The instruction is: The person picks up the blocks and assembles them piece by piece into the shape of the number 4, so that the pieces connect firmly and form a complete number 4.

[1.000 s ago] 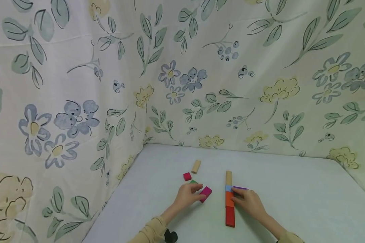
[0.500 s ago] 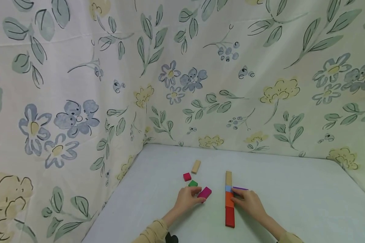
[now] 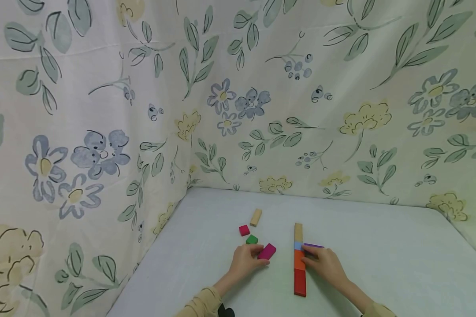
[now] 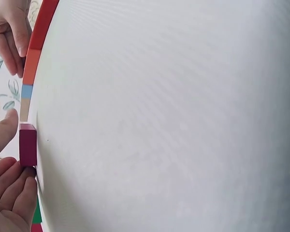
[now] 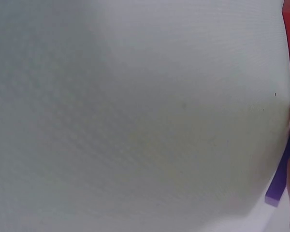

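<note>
Near the middle of the white table, my left hand [image 3: 246,263] is at a magenta block [image 3: 267,251]. Its fingertips meet one end of the block, while the thumb stands slightly off it in the left wrist view. A row of blocks runs away from me: a red block [image 3: 299,283], an orange block [image 3: 299,259], a blue block [image 3: 298,246] and a plain wood block [image 3: 298,232]. My right hand [image 3: 326,265] pinches a purple block [image 3: 314,245] at the row's right side. Most of that block is hidden behind the fingers; its end shows in the right wrist view.
Left of the row lie a green block [image 3: 251,239], a small pinkish-red block [image 3: 244,230] and another plain wood block [image 3: 255,217]. A floral curtain [image 3: 285,110] hangs behind and at the left of the table [image 3: 381,237]. Something black [image 3: 225,311] shows under my left sleeve.
The magenta block has turned flatter and shifted slightly left since a second ago. My left hand has lowered a little beside it, uncovering the green block. The right hand stays in place.
</note>
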`<state>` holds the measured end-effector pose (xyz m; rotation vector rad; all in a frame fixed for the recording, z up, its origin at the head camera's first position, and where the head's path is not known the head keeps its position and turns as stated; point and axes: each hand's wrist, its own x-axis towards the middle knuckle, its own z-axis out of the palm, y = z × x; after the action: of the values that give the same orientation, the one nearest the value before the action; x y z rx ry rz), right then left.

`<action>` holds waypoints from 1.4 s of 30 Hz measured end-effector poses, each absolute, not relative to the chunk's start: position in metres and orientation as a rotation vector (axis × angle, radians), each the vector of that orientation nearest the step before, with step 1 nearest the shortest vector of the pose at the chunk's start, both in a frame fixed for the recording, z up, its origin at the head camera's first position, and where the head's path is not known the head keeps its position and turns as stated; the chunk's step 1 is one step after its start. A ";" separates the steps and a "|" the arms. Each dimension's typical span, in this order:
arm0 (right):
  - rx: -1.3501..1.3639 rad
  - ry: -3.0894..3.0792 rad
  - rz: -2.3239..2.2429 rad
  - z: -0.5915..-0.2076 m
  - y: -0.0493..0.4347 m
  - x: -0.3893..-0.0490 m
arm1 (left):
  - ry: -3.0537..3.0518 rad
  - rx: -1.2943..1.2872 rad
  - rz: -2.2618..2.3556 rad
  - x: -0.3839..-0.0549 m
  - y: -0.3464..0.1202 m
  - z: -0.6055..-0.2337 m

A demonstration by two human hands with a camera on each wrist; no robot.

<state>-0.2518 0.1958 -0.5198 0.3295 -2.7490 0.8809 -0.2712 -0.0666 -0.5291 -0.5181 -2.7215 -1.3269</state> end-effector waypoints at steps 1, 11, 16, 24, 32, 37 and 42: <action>0.331 -2.750 0.878 -0.520 0.196 -0.252 | -2.724 -0.513 -1.322 -0.271 -0.066 -0.529; 0.316 -2.774 0.881 -0.520 0.197 -0.253 | -2.741 -0.469 -1.297 -0.269 -0.063 -0.527; 0.310 -2.781 0.896 -0.519 0.196 -0.253 | -2.733 -0.455 -1.300 -0.270 -0.062 -0.526; 0.309 -2.775 0.894 -0.521 0.197 -0.253 | -2.715 -0.430 -1.294 -0.269 -0.060 -0.526; 0.296 -2.790 0.910 -0.520 0.197 -0.252 | -2.714 -0.415 -1.270 -0.269 -0.056 -0.525; 0.288 -2.798 0.922 -0.520 0.197 -0.252 | -2.704 -0.391 -1.282 -0.268 -0.055 -0.526; 0.292 -2.801 0.911 -0.520 0.197 -0.252 | -2.680 -0.383 -1.317 -0.268 -0.055 -0.528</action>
<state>-0.2523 0.1969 -0.5202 0.2923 -2.8008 0.9109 -0.2682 -0.0554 -0.5282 -0.3833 -2.6796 -1.3171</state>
